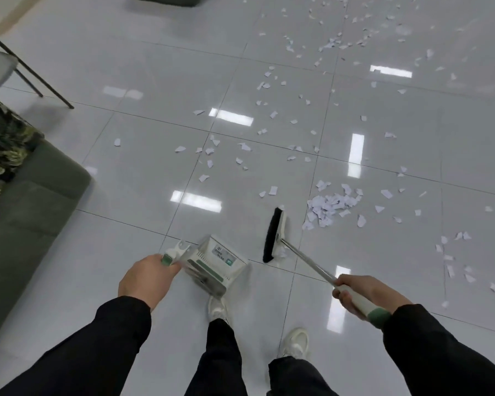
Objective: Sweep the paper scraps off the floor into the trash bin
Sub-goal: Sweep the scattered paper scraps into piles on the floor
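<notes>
Left hand (pixel 146 278) grips dustpan (pixel 215 262) handle, pan tilted, held above floor (pixel 126 132). Right hand (pixel 360 292) wraps broom (pixel 275 235) handle, head beside scrap pile (pixel 330 205). Scraps spread far right and ahead; bin not visible. Risk: fast stroke scatters light scraps; raised pan lets them slip under.

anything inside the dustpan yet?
Cannot tell. The dustpan, gripped by the left hand, shows only its labelled outer side; its inside faces away. Paper scraps lie on the floor by the broom.
</notes>
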Tool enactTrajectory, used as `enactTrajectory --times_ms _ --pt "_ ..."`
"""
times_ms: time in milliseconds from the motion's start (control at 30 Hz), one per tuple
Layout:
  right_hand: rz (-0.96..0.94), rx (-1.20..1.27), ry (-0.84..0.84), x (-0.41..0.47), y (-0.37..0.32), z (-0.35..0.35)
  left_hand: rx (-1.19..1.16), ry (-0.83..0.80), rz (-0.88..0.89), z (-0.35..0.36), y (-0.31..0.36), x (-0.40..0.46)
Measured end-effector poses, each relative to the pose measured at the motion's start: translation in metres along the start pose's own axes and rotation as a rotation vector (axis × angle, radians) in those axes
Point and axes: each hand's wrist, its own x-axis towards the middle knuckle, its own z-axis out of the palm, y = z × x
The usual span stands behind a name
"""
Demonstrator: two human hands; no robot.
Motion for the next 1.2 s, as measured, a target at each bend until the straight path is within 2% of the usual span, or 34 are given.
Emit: enactTrajectory --times_ms 33,100,300,400,533,733,900,933,1000,1033,1100,1133,1200 --pt "-0.012 -0.026 0.029 0.004 0.000 -0.008 -0.014 0.013 -0.006 -0.003 0.001 0.000" --pt "-0.059 -0.020 0.084 -0.004 0.003 -0.070 -0.002 0.026 0.046 0.016 0.040 -0.017" --pt "-0.136 -0.037 0.218 -0.008 -0.003 -0.161 0.021 0.089 0.127 0.036 0.104 -0.037" --pt "-0.167 -0.020 0.229 -0.019 -0.012 -0.178 0.025 0.102 0.151 0.039 0.123 -0.040" --pt "-0.210 0.044 0.168 -0.033 -0.028 -0.162 0.007 0.109 0.150 0.037 0.133 -0.041" --pt "-0.240 0.019 0.020 -0.038 -0.071 -0.062 -0.041 0.131 0.095 0.012 0.126 -0.016" --pt "-0.213 -0.053 -0.101 -0.023 -0.110 0.071 -0.112 0.148 -0.001 -0.027 0.079 0.036" --pt "-0.211 -0.049 -0.090 -0.026 -0.109 0.076 -0.122 0.129 -0.010 -0.025 0.080 0.037" --pt "-0.209 -0.100 -0.128 -0.012 -0.131 0.164 -0.152 0.131 -0.068 -0.060 0.039 0.080" --pt "-0.219 -0.087 -0.114 -0.016 -0.130 0.165 -0.155 0.115 -0.056 -0.057 0.042 0.081" --pt "-0.201 -0.133 -0.158 -0.002 -0.154 0.269 -0.174 0.119 -0.092 -0.099 -0.008 0.137" --pt "-0.205 -0.122 -0.153 -0.008 -0.154 0.271 -0.174 0.096 -0.071 -0.099 -0.002 0.134" --pt "-0.158 -0.176 -0.203 0.008 -0.177 0.375 -0.187 0.071 -0.105 -0.143 -0.050 0.189"
